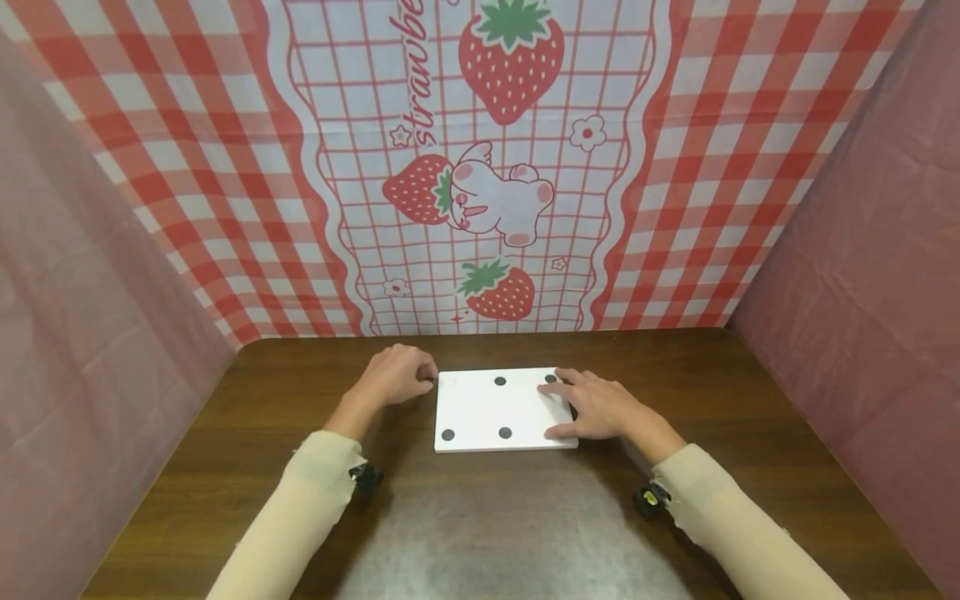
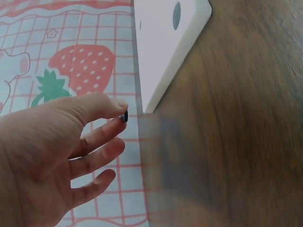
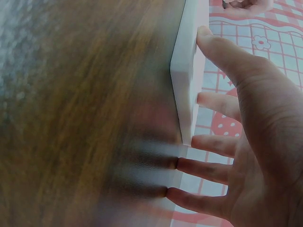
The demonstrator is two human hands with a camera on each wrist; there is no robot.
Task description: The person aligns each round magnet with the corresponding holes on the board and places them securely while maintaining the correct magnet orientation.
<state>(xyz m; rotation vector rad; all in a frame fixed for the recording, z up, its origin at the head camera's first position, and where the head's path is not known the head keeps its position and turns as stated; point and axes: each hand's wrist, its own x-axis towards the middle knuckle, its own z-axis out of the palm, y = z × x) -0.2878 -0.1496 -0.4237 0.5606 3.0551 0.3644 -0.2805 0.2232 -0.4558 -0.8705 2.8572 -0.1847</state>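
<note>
A white rectangular board lies flat on the table, with several black round spots on its top. Its far left corner bears a faint grey mark instead of a spot. My left hand is just beside that corner; in the left wrist view its thumb and index finger pinch a small black disc, seen nearly edge-on. At the other end, my right hand rests spread over the board's right side, thumb and fingertips on its top. In the right wrist view two fingertips reach past the board toward the table.
The brown wooden table ends at a backdrop cloth with strawberries and red checks. Pink curtains flank both sides. A small dark camera is strapped at the left wrist, another camera at the right.
</note>
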